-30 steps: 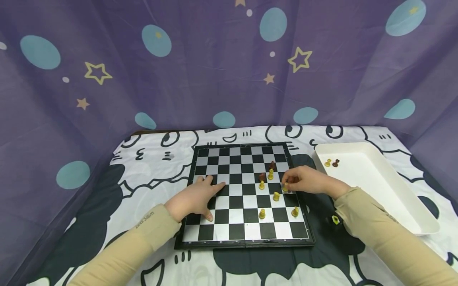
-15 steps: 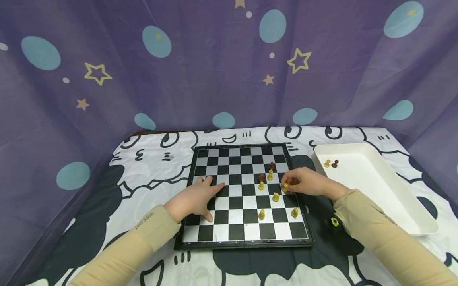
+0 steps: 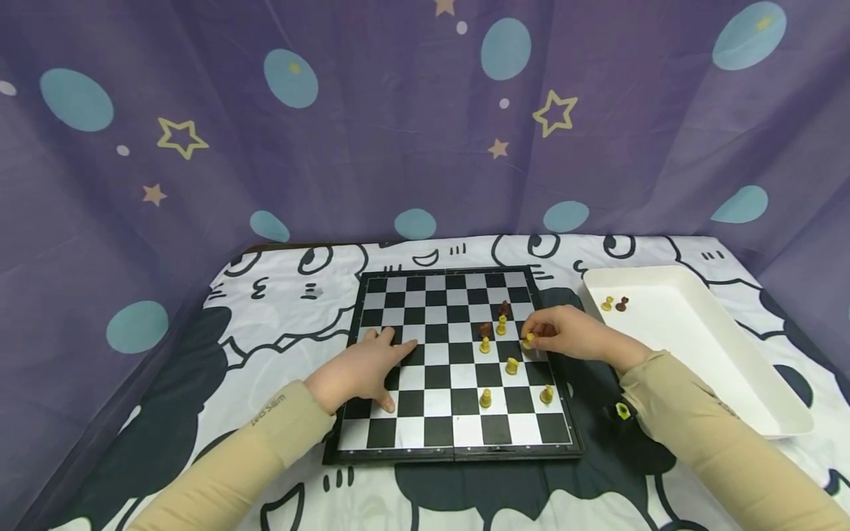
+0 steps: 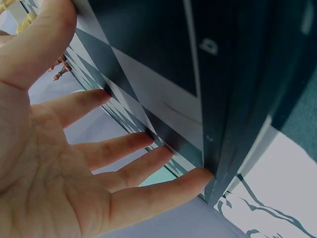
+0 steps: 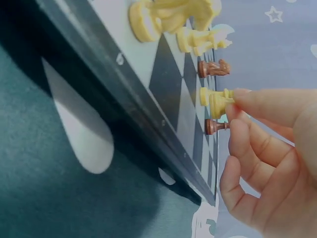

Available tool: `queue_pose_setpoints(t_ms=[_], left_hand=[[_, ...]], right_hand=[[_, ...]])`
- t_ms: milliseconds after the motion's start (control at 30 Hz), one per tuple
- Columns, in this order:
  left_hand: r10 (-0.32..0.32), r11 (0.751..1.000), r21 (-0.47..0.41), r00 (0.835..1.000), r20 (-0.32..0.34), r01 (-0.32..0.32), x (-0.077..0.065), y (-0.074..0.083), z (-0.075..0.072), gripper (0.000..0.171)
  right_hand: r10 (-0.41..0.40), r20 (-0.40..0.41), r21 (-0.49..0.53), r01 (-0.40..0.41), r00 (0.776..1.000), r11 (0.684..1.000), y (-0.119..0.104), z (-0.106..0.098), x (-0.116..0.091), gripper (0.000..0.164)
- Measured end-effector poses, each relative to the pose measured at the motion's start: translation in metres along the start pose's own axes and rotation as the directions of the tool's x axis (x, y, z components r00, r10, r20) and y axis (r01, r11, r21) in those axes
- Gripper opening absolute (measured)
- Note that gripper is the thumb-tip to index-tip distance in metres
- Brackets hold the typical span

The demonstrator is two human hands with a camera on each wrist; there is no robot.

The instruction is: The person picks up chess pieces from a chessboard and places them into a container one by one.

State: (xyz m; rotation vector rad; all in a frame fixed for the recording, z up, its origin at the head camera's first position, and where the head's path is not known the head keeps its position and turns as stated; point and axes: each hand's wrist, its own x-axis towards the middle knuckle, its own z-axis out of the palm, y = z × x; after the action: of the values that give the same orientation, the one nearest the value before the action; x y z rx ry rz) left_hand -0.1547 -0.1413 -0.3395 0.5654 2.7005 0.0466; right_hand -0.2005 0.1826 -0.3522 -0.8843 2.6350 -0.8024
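Note:
The right hand pinches a yellow chess piece between thumb and fingers, over the board's right edge columns. In the right wrist view that held piece is partly covered by the fingertips. The left hand lies spread with its fingertips touching the left side of the chessboard; its palm shows in the left wrist view. Around the right hand stand several yellow pieces, one a knight, and two dark red pieces, including a knight.
A white tray sits right of the board, holding a yellow pawn and a dark red pawn. A patterned cloth covers the table. Behind it hangs a purple curtain.
The right hand has risen very slightly with the yellow chess piece. The left hand stays in place on the board, and the other pieces have not moved.

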Motion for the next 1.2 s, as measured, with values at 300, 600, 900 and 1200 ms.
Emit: queue_pose_setpoints(t_ms=[300, 600, 900, 1200], left_hand=[[-0.007, 1.0, 0.002, 1.0, 0.002, 0.007, 0.0, -0.001, 0.001, 0.103], [-0.004, 1.0, 0.004, 1.0, 0.002, 0.004, -0.002, 0.0, 0.0, 0.102], [0.0, 1.0, 0.006, 1.0, 0.006, 0.0, -0.001, 0.001, -0.002, 0.102], [-0.009, 1.0, 0.014, 1.0, 0.014, 0.009, 0.0, 0.0, -0.001, 0.102]], right_hand=[[0.003, -0.041, 0.021, -0.002, 0.999, 1.0, -0.002, -0.006, -0.005, 0.014], [0.022, -0.08, 0.019, -0.02, 0.997, 1.0, -0.003, -0.023, -0.014, 0.017], [0.036, -0.171, -0.001, -0.036, 0.985, 0.999, 0.002, -0.046, -0.026, 0.016], [0.012, -0.26, -0.072, -0.032, 0.965, 0.997, 0.018, -0.066, -0.041, 0.011]])
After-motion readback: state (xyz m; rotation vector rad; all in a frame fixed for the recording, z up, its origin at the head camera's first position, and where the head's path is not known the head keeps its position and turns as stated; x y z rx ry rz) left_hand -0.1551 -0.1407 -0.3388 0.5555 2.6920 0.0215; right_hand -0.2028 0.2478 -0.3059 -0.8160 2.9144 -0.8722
